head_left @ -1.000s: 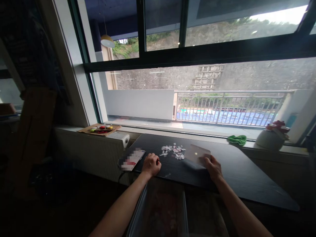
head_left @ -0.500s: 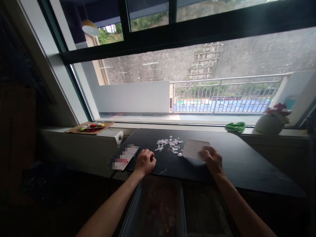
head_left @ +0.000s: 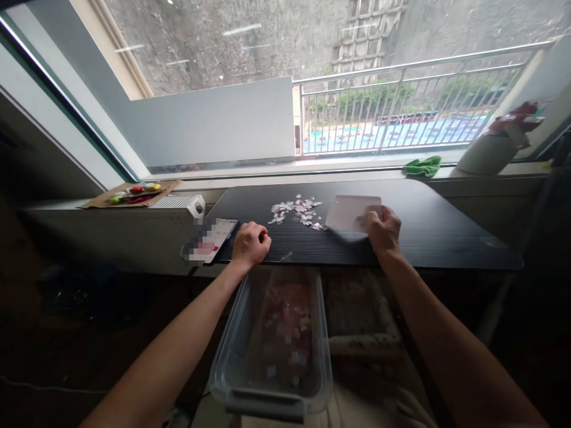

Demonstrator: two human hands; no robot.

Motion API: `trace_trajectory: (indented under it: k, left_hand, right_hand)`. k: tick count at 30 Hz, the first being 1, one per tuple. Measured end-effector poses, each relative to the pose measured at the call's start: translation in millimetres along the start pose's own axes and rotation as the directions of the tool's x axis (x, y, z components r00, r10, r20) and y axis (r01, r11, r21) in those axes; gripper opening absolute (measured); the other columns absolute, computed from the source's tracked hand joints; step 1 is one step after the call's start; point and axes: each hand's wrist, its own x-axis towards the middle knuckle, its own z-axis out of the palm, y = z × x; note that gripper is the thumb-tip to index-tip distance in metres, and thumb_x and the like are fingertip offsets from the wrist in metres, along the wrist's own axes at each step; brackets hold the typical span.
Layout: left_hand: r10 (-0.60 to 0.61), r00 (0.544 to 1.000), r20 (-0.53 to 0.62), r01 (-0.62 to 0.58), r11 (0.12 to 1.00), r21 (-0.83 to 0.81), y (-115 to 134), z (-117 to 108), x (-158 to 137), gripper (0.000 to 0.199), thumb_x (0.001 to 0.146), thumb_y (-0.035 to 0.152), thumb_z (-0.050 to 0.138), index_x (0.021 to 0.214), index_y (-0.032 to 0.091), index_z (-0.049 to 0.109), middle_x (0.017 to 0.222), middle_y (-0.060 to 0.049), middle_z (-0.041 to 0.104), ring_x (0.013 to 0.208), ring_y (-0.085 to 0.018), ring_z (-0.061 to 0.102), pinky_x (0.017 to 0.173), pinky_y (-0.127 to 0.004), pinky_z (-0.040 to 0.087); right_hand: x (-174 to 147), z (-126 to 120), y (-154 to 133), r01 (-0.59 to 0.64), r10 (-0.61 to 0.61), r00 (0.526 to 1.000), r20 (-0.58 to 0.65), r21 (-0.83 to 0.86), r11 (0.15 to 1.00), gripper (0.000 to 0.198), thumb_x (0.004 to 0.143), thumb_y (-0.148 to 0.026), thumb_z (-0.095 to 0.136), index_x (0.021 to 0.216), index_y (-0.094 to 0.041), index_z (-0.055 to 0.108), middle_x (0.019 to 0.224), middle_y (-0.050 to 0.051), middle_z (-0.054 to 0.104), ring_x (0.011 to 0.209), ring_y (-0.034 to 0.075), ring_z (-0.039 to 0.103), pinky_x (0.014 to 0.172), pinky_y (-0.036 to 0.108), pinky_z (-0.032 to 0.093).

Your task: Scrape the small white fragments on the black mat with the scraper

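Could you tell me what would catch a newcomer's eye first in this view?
Probably the heap of small paper scraps in the middle of the dark table, with the right hand holding a pale flat card just beside it. The left hand rests as a fist near the table's front edge, next to a phone. Below the edge sits a clear plastic bin with more scraps inside.

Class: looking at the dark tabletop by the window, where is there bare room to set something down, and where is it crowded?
Bare: the wide stretch of tabletop right of the right hand, out to the rounded corner. Also the strip between the left hand and right hand, below the paper scraps. Crowded: the left end, with phone, left hand, scraps and white card close together.
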Motion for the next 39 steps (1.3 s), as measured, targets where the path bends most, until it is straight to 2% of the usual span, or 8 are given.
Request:
trace_trajectory:
  k: [5,10,15,22,27,32,36,39]
  left_hand:
    - [-0.010,1.000,-0.003,0.010,1.000,-0.015,1,0,0,0.013,0.077,0.022,0.050,0.075,0.021,0.063,0.082,-0.006,0.062,0.084,-0.023,0.054,0.081,-0.035,0.046]
    - [-0.014,1.000,0.000,0.014,1.000,-0.024,1,0,0,0.012,0.077,0.021,0.051,0.074,0.021,0.062,0.081,-0.005,0.061,0.084,-0.022,0.054,0.080,-0.035,0.046]
    - [-0.011,1.000,-0.009,0.011,1.000,-0.029,0,1,0,0.012,0.078,0.021,0.051,0.073,0.021,0.062,0.080,-0.005,0.061,0.083,-0.021,0.054,0.081,-0.034,0.046]
    - [-0.009,1.000,-0.017,0.008,1.000,-0.025,1,1,-1,0.012,0.078,0.020,0.051,0.073,0.021,0.062,0.080,-0.005,0.062,0.082,-0.021,0.054,0.080,-0.034,0.045]
    - [-0.017,1.000,-0.021,0.016,0.999,-0.042,1,1,-1,0.012,0.077,0.019,0.052,0.073,0.021,0.062,0.079,-0.005,0.061,0.082,-0.021,0.054,0.079,-0.034,0.045]
    - [-0.031,1.000,-0.007,0.030,0.998,-0.047,3,2,-2,0.010,0.077,0.018,0.052,0.073,0.021,0.062,0.080,-0.005,0.061,0.084,-0.022,0.054,0.080,-0.034,0.046]
    - [-0.042,0.999,0.002,0.042,0.998,-0.052,5,0,-2,0.011,0.077,0.018,0.052,0.073,0.021,0.061,0.080,-0.005,0.061,0.083,-0.021,0.054,0.080,-0.034,0.046]
    - [-0.049,0.999,0.002,0.049,0.997,-0.051,6,0,-2,0.011,0.077,0.017,0.052,0.073,0.021,0.061,0.080,-0.005,0.060,0.083,-0.021,0.053,0.081,-0.035,0.046]
  right_hand:
    - [-2,0,-4,0.000,-0.005,0.997,0.078,0.062,0.998,0.013,0.062,-0.029,0.052,0.067,-0.021,0.061,0.055,-0.005,0.055,0.053,0.013,0.050,0.049,0.024,0.041]
    - [-3,1,-5,-0.022,0.015,0.997,0.077,0.087,0.996,0.014,0.062,-0.029,0.052,0.069,-0.021,0.062,0.057,-0.005,0.057,0.055,0.013,0.051,0.050,0.023,0.042]
    - [-5,1,-6,-0.049,0.029,0.984,0.178,0.110,0.993,0.018,0.059,-0.031,0.056,0.071,-0.020,0.065,0.060,-0.002,0.063,0.056,0.014,0.056,0.050,0.024,0.044]
    - [-5,4,-4,-0.052,0.023,0.972,0.234,0.118,0.992,0.022,0.061,-0.032,0.056,0.076,-0.020,0.065,0.068,0.000,0.067,0.061,0.016,0.061,0.057,0.027,0.049]
    - [-10,-4,-10,-0.044,0.019,0.964,0.266,0.089,0.995,0.024,0.061,-0.034,0.056,0.078,-0.019,0.067,0.069,0.001,0.068,0.063,0.018,0.062,0.060,0.029,0.050]
    - [-30,-29,-13,-0.001,0.022,0.984,0.178,-0.118,0.993,0.027,0.064,-0.036,0.055,0.082,-0.020,0.067,0.072,0.003,0.070,0.071,0.022,0.065,0.067,0.034,0.050]
    - [-52,-34,-18,0.030,0.008,0.961,0.276,-0.130,0.991,0.030,0.067,-0.041,0.056,0.084,-0.019,0.068,0.073,0.004,0.072,0.070,0.022,0.066,0.065,0.034,0.051]
    - [-61,-28,-22,-0.005,0.028,0.920,0.392,-0.060,0.998,0.031,0.068,-0.043,0.058,0.085,-0.019,0.068,0.075,0.004,0.073,0.069,0.022,0.067,0.063,0.033,0.052]
